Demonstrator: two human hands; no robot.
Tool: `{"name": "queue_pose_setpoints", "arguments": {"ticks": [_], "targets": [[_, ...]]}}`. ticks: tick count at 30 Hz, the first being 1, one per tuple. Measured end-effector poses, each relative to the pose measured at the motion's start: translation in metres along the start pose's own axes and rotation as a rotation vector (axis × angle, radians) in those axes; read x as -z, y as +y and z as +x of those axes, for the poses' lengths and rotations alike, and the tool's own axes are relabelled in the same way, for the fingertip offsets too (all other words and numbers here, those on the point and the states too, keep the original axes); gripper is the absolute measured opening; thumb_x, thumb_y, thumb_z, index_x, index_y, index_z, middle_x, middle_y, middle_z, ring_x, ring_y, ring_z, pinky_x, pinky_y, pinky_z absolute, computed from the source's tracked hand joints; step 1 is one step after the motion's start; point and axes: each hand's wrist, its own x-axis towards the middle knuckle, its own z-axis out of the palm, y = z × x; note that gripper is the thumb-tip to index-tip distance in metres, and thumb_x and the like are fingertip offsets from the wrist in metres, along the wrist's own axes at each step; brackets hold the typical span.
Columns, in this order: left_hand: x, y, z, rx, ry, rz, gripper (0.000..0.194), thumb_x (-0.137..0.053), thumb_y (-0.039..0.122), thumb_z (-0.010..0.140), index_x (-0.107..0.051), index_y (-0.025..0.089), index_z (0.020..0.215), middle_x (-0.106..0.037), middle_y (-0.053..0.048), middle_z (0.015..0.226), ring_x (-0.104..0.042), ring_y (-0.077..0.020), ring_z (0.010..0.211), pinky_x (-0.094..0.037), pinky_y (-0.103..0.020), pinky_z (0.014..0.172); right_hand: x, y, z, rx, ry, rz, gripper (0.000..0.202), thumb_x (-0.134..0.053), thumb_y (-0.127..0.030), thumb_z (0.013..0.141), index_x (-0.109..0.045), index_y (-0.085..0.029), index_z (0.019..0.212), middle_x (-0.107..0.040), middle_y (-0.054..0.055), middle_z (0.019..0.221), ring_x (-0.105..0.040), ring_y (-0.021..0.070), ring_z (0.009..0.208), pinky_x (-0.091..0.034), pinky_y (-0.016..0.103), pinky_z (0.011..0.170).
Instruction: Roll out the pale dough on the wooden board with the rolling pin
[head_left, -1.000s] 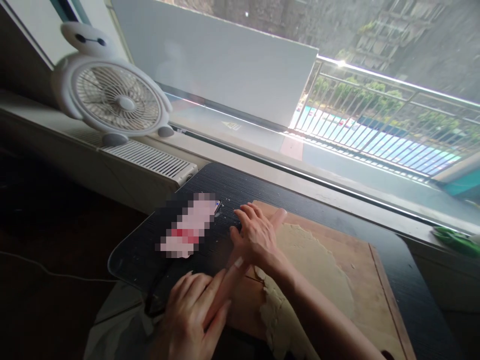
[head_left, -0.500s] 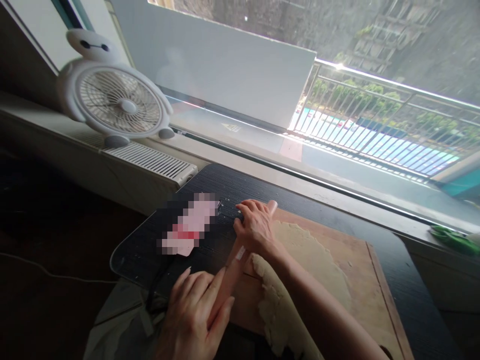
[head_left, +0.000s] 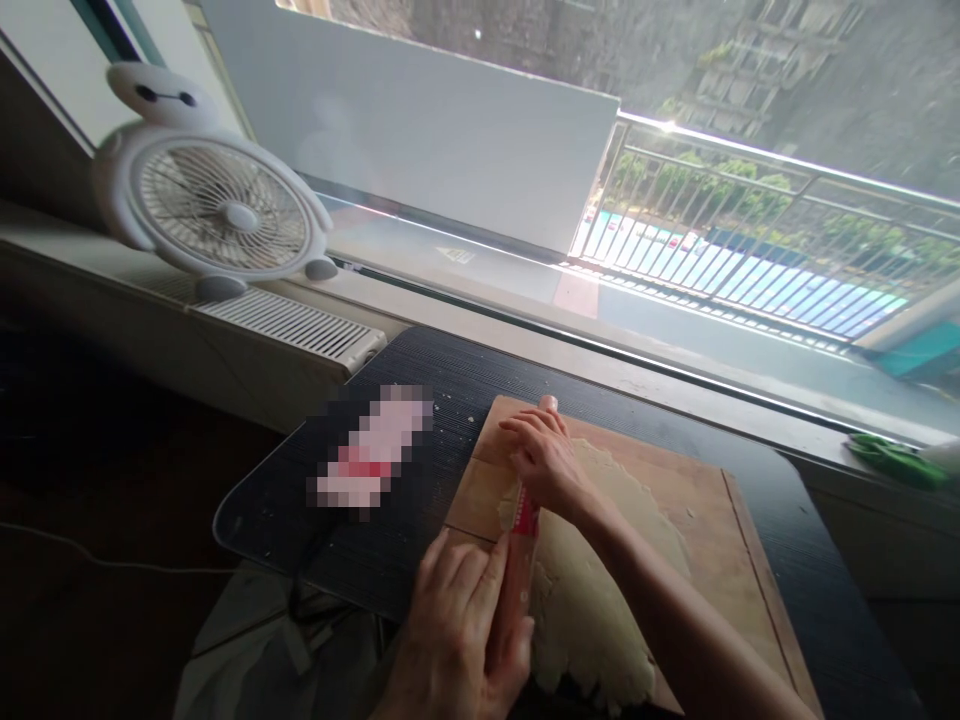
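Note:
A wooden rolling pin (head_left: 523, 560) with a red label lies slantwise across the left edge of a wide, pale dough sheet (head_left: 600, 600). Its near part is in my left hand (head_left: 457, 620), thumb on one side and fingers on the other. Farther up, my right hand (head_left: 546, 455) is over the pin, with its fingers bent across it. The pin's far tip shows past my right fingers. Under the dough is a wooden board (head_left: 720, 560); the sheet's ragged near edge hangs over the board's front. My right forearm hides part of the dough.
The board lies on a dark table (head_left: 390, 560). To the left is a blurred-out pink item (head_left: 390, 430) with crumbs near it. A white fan (head_left: 232, 210) stands above a radiator (head_left: 292, 325) by the window. A green cloth-like thing (head_left: 896, 460) lies on the sill at right.
Both hands and the rolling pin have moved right, from the board's left edge onto the dough. The pin has turned, bringing its red label into view. The dough's left side lies flatter.

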Motion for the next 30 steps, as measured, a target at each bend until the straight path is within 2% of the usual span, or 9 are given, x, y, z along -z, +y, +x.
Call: {"name": "queue_pose_setpoints", "arguments": {"ticks": [3,6,10,13,16,20,25,27,30], "targets": [[0.004,-0.009,-0.01,0.043,-0.012,0.029,0.04,-0.047,0.02,0.083,-0.051,0.018,0.122,-0.058,-0.006,0.09,-0.053,-0.0205,0.088,-0.035,-0.047,0.097,-0.019,-0.015,0.015,-0.032,0.015,-0.021,0.036,-0.049,-0.011,0.077,-0.061,-0.024,0.109,-0.064,0.001,0.106,-0.051,0.0166,0.104,-0.023,0.038,0.107],[0.006,-0.011,-0.014,0.032,0.021,0.051,0.042,-0.049,0.02,0.082,-0.049,0.017,0.124,-0.057,-0.006,0.093,-0.052,-0.0206,0.091,-0.033,-0.048,0.099,-0.024,-0.02,0.017,-0.054,0.028,-0.025,0.031,-0.05,-0.015,0.08,-0.062,-0.025,0.107,-0.064,0.001,0.104,-0.052,0.0164,0.102,-0.022,0.039,0.108],[-0.003,0.003,-0.006,-0.049,0.056,0.027,0.051,-0.052,0.022,0.079,-0.046,0.014,0.129,-0.054,-0.008,0.093,-0.051,-0.022,0.092,-0.031,-0.052,0.101,-0.004,-0.002,-0.007,-0.043,0.029,0.007,0.026,-0.048,-0.018,0.084,-0.062,-0.024,0.105,-0.063,0.002,0.107,-0.048,0.0175,0.11,-0.026,0.039,0.106],[-0.009,0.012,0.001,-0.088,0.092,-0.032,0.051,-0.051,0.02,0.077,-0.049,0.017,0.128,-0.052,-0.007,0.09,-0.052,-0.0218,0.089,-0.029,-0.056,0.101,0.012,0.013,-0.029,-0.055,0.024,0.012,0.026,-0.046,-0.019,0.086,-0.061,-0.023,0.107,-0.059,0.004,0.114,-0.038,0.0198,0.123,-0.029,0.041,0.104],[-0.009,0.009,0.002,-0.138,0.072,-0.059,0.052,-0.051,0.016,0.076,-0.049,0.018,0.128,-0.051,-0.006,0.09,-0.052,-0.0199,0.088,-0.03,-0.055,0.101,0.016,0.013,-0.037,-0.084,0.013,-0.009,0.028,-0.043,-0.018,0.087,-0.061,-0.024,0.108,-0.057,0.003,0.116,-0.029,0.0201,0.129,-0.025,0.043,0.106],[0.001,-0.008,-0.005,-0.116,0.021,-0.004,0.053,-0.049,0.013,0.079,-0.044,0.019,0.132,-0.054,-0.005,0.089,-0.053,-0.0174,0.086,-0.032,-0.049,0.101,-0.003,-0.005,-0.016,-0.082,0.016,-0.036,0.025,-0.044,-0.019,0.086,-0.062,-0.025,0.103,-0.06,0.001,0.111,-0.034,0.0193,0.125,-0.014,0.043,0.11],[0.012,-0.012,-0.012,-0.006,-0.063,0.083,0.039,-0.05,0.026,0.083,-0.052,0.021,0.121,-0.056,-0.005,0.098,-0.051,-0.0208,0.096,-0.032,-0.047,0.099,-0.022,-0.023,0.01,-0.022,0.028,-0.023,0.025,-0.05,-0.021,0.082,-0.061,-0.023,0.105,-0.061,0.002,0.11,-0.043,0.0158,0.114,-0.014,0.036,0.109],[0.01,-0.006,-0.012,0.018,-0.099,0.081,0.037,-0.053,0.033,0.082,-0.055,0.02,0.116,-0.057,-0.006,0.098,-0.05,-0.0222,0.097,-0.03,-0.049,0.1,-0.016,-0.02,0.006,-0.018,0.017,-0.046,0.022,-0.048,-0.022,0.084,-0.061,-0.022,0.102,-0.061,0.002,0.107,-0.043,0.0164,0.114,-0.017,0.036,0.108],[0.005,0.003,-0.009,0.009,-0.062,0.077,0.05,-0.057,0.037,0.079,-0.049,0.016,0.124,-0.058,-0.007,0.099,-0.05,-0.0227,0.096,-0.027,-0.05,0.102,0.01,-0.007,-0.019,-0.076,0.033,-0.156,0.02,-0.041,-0.022,0.089,-0.061,-0.022,0.094,-0.06,0.004,0.106,-0.041,0.0183,0.117,-0.015,0.04,0.108]]}}
